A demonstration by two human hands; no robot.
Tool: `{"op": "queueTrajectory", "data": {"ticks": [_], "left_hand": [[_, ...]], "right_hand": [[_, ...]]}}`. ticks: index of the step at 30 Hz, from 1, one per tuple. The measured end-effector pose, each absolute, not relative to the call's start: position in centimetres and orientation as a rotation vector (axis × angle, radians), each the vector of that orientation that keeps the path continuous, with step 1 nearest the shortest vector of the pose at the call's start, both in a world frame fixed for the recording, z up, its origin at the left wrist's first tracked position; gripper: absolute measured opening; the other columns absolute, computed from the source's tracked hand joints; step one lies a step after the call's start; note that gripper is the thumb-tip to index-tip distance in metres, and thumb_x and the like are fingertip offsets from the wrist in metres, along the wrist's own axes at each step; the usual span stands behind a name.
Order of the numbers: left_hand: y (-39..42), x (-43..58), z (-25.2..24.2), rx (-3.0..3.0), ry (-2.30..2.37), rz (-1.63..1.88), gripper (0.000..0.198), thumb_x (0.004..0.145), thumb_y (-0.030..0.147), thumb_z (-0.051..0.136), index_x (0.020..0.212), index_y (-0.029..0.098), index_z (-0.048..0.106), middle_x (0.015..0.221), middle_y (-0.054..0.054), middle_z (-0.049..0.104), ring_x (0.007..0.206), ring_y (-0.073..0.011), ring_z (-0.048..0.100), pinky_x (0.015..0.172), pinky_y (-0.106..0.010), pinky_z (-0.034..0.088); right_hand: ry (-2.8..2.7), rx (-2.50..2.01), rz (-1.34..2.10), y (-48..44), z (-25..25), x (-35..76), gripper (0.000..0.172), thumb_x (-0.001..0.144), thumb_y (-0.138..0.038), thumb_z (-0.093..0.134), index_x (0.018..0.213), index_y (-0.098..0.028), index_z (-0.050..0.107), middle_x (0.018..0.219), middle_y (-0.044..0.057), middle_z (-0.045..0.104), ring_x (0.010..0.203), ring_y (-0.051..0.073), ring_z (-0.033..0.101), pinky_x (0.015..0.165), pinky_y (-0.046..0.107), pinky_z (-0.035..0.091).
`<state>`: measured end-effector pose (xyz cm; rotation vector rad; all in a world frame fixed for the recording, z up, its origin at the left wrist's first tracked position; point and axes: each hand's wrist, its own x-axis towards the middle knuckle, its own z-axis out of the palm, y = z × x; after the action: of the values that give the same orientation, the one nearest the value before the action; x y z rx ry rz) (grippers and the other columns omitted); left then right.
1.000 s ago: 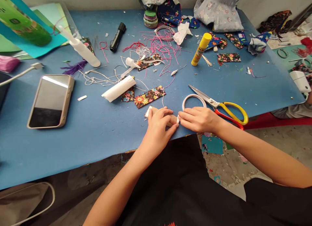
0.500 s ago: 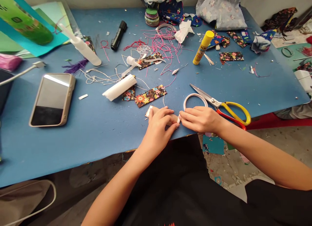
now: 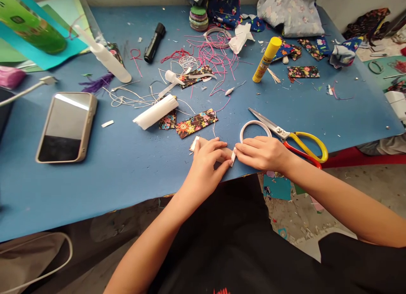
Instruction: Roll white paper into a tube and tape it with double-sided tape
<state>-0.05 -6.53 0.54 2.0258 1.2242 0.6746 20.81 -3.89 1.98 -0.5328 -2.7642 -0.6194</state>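
At the table's front edge my left hand [image 3: 209, 158] holds down a small tan strip [image 3: 224, 152], its fingers bent over it and the thumb at its right end. A white patch [image 3: 194, 143] shows at the strip's left end. My right hand [image 3: 261, 153] is closed, fingertips pinching a short piece of white tape [image 3: 233, 157] at the strip's right end. Just behind the right hand lies a roll of tape [image 3: 242, 131], partly covered by the fingers. Scissors [image 3: 283, 133] with yellow and red handles lie beside it. The strip's middle is mostly hidden under my left hand.
Beyond my hands lie a floral strip [image 3: 196, 123], a white paper roll [image 3: 156, 112] and tangled pink cords [image 3: 215, 53]. A yellow glue stick [image 3: 267, 59] stands upright. A phone [image 3: 67, 127], a white bottle [image 3: 109, 63] and a black flashlight [image 3: 154, 43] are on the left.
The view has shifted very slightly. Both hands stay in place on the strip, and a little more of the white tape shows between them.
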Motion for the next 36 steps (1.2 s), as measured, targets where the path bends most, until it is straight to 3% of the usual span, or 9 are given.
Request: {"op": "queueTrajectory", "data": {"ticks": [22,28,36], "left_hand": [[-6.5,0.0,0.4,2.050,1.224,0.708,0.007,0.085,0.018,0.062,0.078,0.019,0.065,0.118,-0.008,0.064,0.124,-0.0253,0.050,0.111,-0.054,0.023],[-6.7,0.0,0.4,2.091,1.229,0.674,0.011,0.088,0.018,0.057,0.084,0.022,0.067,0.120,-0.006,0.062,0.126,-0.0237,0.048,0.113,-0.054,0.018],[-6.7,-0.2,0.3,2.163,1.212,0.646,0.014,0.089,0.019,0.057,0.087,0.023,0.070,0.122,-0.006,0.061,0.126,-0.0246,0.049,0.112,-0.056,0.018]], "right_hand": [[-2.772,-0.549,-0.604,-4.0,1.5,21.0,0.018,0.093,-0.013,0.048,0.083,-0.017,0.062,0.084,0.001,0.068,0.075,0.012,0.055,0.058,0.028,0.033],[-2.784,-0.536,-0.538,-3.9,2.0,20.9,0.017,0.093,-0.010,0.047,0.086,-0.016,0.062,0.085,0.003,0.067,0.076,0.012,0.056,0.060,0.028,0.034],[-2.811,-0.448,-0.738,-3.9,1.7,21.1,0.014,0.092,-0.015,0.049,0.085,-0.016,0.061,0.091,0.004,0.067,0.078,0.013,0.056,0.061,0.028,0.036]]}}
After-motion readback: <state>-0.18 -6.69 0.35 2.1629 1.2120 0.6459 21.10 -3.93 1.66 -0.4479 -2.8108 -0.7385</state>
